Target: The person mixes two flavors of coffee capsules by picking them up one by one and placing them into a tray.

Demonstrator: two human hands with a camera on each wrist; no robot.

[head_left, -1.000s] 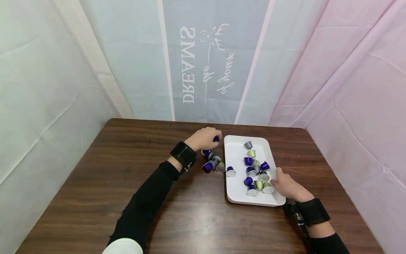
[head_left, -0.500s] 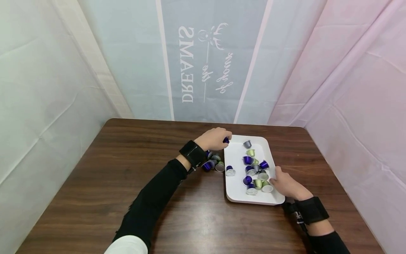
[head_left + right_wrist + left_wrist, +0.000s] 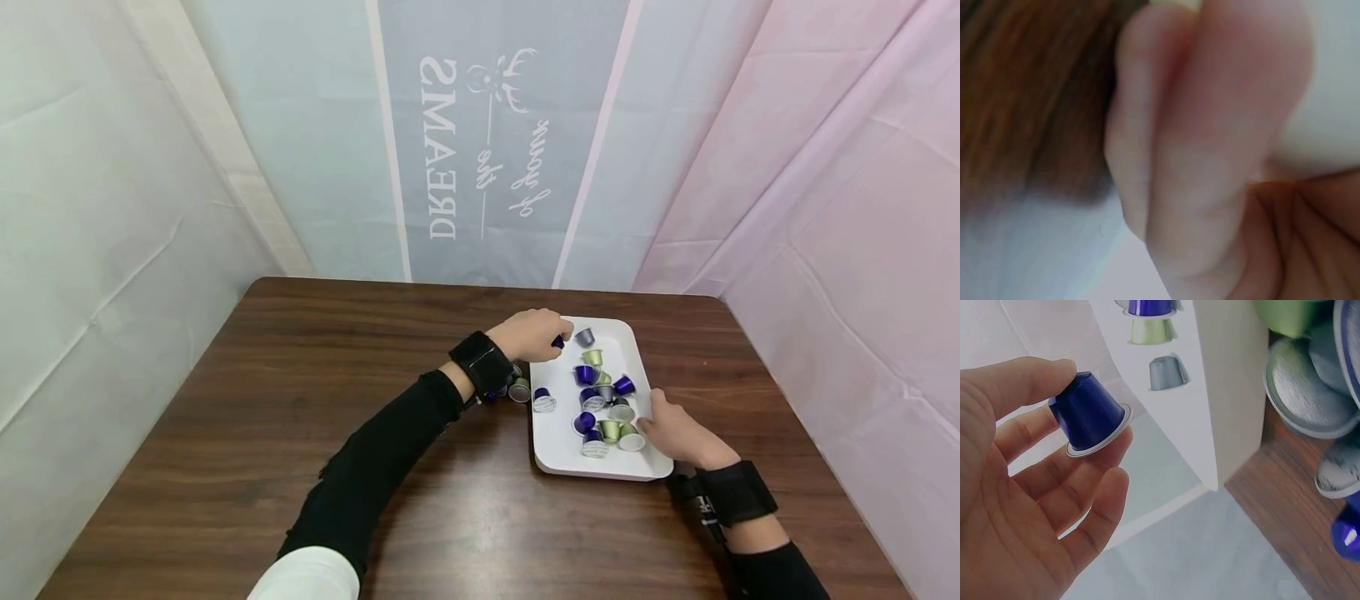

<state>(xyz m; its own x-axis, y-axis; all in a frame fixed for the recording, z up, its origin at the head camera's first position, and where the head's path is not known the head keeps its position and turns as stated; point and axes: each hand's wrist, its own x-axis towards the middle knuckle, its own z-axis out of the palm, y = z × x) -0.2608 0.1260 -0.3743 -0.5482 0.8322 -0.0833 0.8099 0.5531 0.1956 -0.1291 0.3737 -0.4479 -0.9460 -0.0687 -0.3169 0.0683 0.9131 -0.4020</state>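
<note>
My left hand point(image 3: 529, 335) pinches a dark blue coffee capsule point(image 3: 1088, 414) between thumb and fingers, over the far left part of a white tray point(image 3: 558, 450). In the left wrist view the capsule is tilted, its silver-rimmed wide end facing away from the thumb. My right hand point(image 3: 684, 435) grips the tray's right rim, thumb over the edge; its fingers point(image 3: 1210, 144) fill the blurred right wrist view. On the tray lie scattered capsules: a silver one point(image 3: 585, 337) at the far end, a green one point(image 3: 592, 357), a blue one point(image 3: 585, 375) and several more nearer.
Left of the tray sits a small pile of capsules, partly hidden by the left wrist, with a green one point(image 3: 519, 390) showing. All this stands on a brown wooden table point(image 3: 225, 450). Light curtains point(image 3: 322, 167) hang around the table's back and sides.
My left hand has carried the blue capsule rightward from above the pile to over the tray. The right hand keeps its hold on the tray's rim.
</note>
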